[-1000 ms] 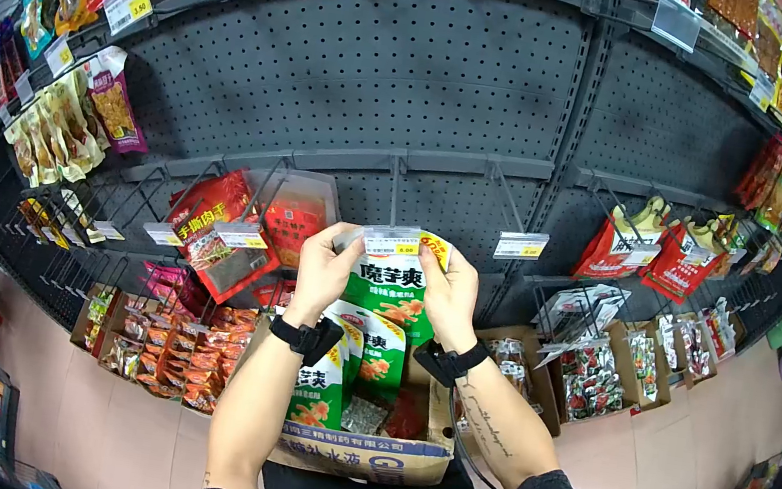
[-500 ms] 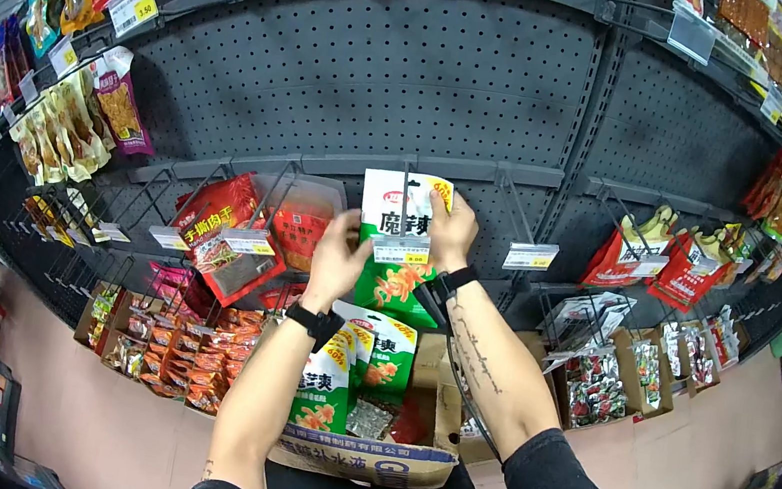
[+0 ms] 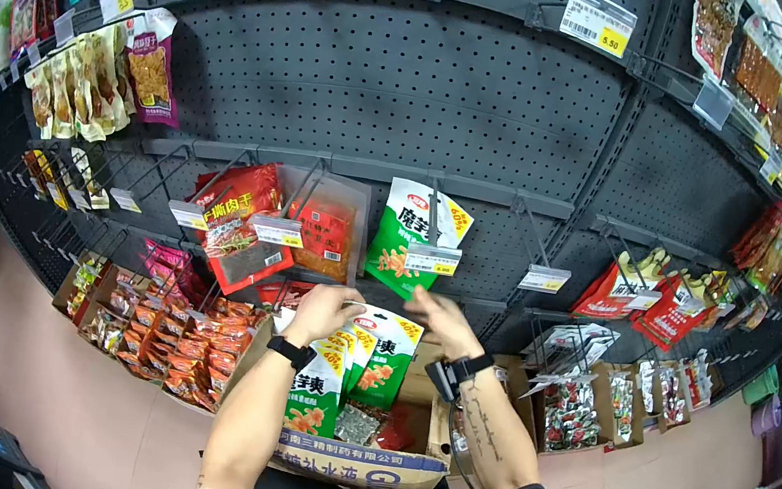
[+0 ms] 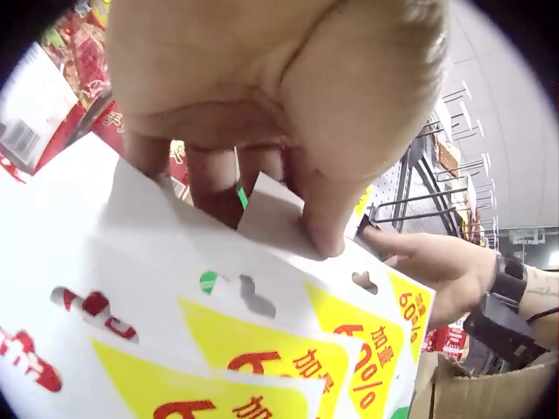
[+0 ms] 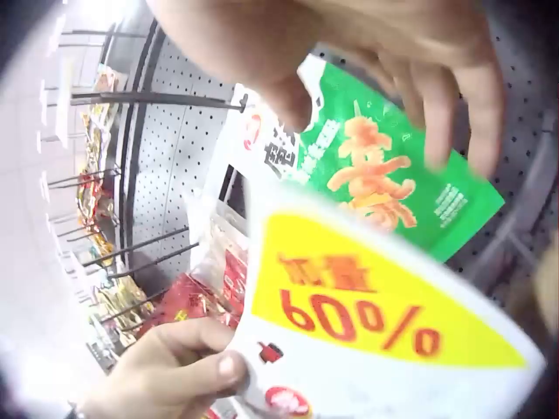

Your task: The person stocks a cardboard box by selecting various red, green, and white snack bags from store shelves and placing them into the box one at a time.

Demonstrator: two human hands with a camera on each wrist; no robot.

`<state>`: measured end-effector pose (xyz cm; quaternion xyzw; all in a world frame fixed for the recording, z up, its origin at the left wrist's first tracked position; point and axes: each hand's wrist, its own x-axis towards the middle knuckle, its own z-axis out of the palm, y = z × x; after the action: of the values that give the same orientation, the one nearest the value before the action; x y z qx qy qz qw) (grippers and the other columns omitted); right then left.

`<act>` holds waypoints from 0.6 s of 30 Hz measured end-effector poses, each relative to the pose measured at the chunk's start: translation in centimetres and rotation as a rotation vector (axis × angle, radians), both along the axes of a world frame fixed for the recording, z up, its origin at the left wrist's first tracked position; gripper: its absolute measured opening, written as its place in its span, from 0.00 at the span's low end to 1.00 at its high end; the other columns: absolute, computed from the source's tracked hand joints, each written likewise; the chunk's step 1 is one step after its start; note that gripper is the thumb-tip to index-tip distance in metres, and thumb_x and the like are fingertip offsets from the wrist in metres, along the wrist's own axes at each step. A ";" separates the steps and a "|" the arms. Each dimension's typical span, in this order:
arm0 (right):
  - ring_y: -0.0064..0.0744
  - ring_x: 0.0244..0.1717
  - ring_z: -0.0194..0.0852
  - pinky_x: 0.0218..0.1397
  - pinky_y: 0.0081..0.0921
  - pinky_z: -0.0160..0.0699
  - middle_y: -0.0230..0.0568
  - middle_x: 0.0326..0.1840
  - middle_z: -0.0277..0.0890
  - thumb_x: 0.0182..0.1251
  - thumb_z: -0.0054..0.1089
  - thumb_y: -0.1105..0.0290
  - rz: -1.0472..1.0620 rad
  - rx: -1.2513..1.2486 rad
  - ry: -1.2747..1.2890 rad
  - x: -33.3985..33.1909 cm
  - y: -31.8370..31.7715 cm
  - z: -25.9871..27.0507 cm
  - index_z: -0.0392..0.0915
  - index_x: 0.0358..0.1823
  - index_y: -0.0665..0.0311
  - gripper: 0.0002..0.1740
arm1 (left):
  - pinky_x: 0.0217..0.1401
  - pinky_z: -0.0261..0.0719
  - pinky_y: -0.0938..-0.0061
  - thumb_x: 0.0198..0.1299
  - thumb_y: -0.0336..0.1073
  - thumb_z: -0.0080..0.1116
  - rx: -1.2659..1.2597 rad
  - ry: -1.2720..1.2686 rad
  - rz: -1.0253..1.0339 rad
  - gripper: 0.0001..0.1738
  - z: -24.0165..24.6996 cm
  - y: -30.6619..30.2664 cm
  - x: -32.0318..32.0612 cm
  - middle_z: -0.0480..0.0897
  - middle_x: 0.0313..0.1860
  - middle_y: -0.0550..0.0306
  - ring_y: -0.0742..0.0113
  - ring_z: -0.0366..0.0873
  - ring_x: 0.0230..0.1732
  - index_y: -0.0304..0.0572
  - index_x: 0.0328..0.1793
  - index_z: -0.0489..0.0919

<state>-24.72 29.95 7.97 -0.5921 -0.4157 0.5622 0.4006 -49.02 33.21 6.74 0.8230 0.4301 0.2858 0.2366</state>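
In the head view, a green-and-white snack packet [image 3: 400, 236] hangs from a shelf hook behind a price tag [image 3: 431, 260]. Below it, several matching packets [image 3: 315, 393] stand upright in a cardboard box [image 3: 357, 470]. My left hand [image 3: 324, 314] [image 4: 279, 78] pinches the white top edge of one of these packets between thumb and fingers; the right wrist view shows the pinched corner and a yellow 60% patch [image 5: 376, 301]. My right hand [image 3: 447, 324] [image 5: 376, 44] is just below the hanging packet, right of the boxed ones, its fingers loosely extended and holding nothing.
Red packets [image 3: 243, 222] hang on hooks at the left, more red-and-cream ones [image 3: 612, 290] at the right. Boxes of small snacks [image 3: 204, 348] line the lower shelf on both sides. Empty hooks with tags [image 3: 544, 279] jut out beside the hanging packet.
Both hands have come down from the hook. The packet they held now hangs there, released. My left hand has taken hold of a packet in the box. The head view has shifted slightly.
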 end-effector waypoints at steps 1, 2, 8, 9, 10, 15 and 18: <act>0.29 0.50 0.78 0.52 0.26 0.76 0.42 0.52 0.82 0.70 0.61 0.49 0.195 0.034 0.111 0.1 -0.5 -1.7 0.77 0.59 0.67 0.28 | 0.44 0.80 0.65 0.60 0.36 0.64 0.103 -0.035 0.036 0.11 -0.3 -0.1 0.2 0.86 0.38 0.45 0.52 0.85 0.41 0.37 0.43 0.85; 0.27 0.49 0.79 0.51 0.26 0.76 0.43 0.50 0.83 0.70 0.62 0.52 0.324 0.257 -0.085 0.8 -1.5 -3.1 0.77 0.58 0.68 0.26 | 0.44 0.79 0.65 0.60 0.33 0.63 0.157 -0.132 0.036 0.08 -0.5 -0.1 0.5 0.84 0.36 0.47 0.52 0.84 0.39 0.36 0.41 0.84; 0.17 0.40 0.78 0.47 0.22 0.78 0.40 0.40 0.86 0.71 0.61 0.68 -0.043 0.672 -0.096 -0.2 -3.5 0.1 0.80 0.50 0.72 0.14 | 0.37 0.79 0.71 0.60 0.30 0.64 0.334 -0.454 0.049 0.05 5.7 -1.9 3.3 0.83 0.34 0.52 0.59 0.84 0.34 0.37 0.41 0.84; 0.17 0.40 0.78 0.46 0.22 0.78 0.40 0.39 0.86 0.71 0.61 0.69 -0.144 0.689 0.018 -0.4 -3.0 0.7 0.80 0.50 0.71 0.13 | 0.36 0.80 0.71 0.61 0.31 0.64 0.343 -0.488 0.050 0.05 6.7 -1.9 3.9 0.83 0.34 0.53 0.59 0.84 0.34 0.38 0.40 0.85; 0.17 0.41 0.78 0.47 0.21 0.77 0.38 0.41 0.86 0.72 0.60 0.69 -0.181 0.721 -0.113 0.0 -2.7 1.5 0.80 0.51 0.71 0.13 | 0.37 0.81 0.72 0.61 0.30 0.64 0.336 -0.493 0.051 0.05 7.6 -1.8 4.2 0.83 0.35 0.53 0.60 0.85 0.34 0.37 0.40 0.85; 0.16 0.43 0.77 0.49 0.19 0.76 0.37 0.44 0.86 0.72 0.59 0.71 -0.224 0.785 -0.095 -0.2 -2.5 4.2 0.80 0.52 0.71 0.13 | 0.38 0.82 0.74 0.61 0.27 0.62 0.387 -0.556 0.051 0.05 9.9 -1.4 5.4 0.83 0.34 0.53 0.64 0.86 0.36 0.34 0.41 0.84; 0.16 0.44 0.77 0.49 0.19 0.76 0.36 0.44 0.85 0.72 0.59 0.72 -0.233 0.803 -0.090 -0.1 -2.0 4.0 0.80 0.53 0.71 0.13 | 0.40 0.81 0.74 0.60 0.26 0.62 0.368 -0.575 0.054 0.05 10.3 -1.3 5.5 0.83 0.33 0.53 0.64 0.85 0.36 0.34 0.41 0.84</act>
<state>-24.81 28.00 11.94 -0.4560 -0.5491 0.2800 0.6420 -43.48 31.95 17.00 0.7260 0.3086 0.5851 0.1882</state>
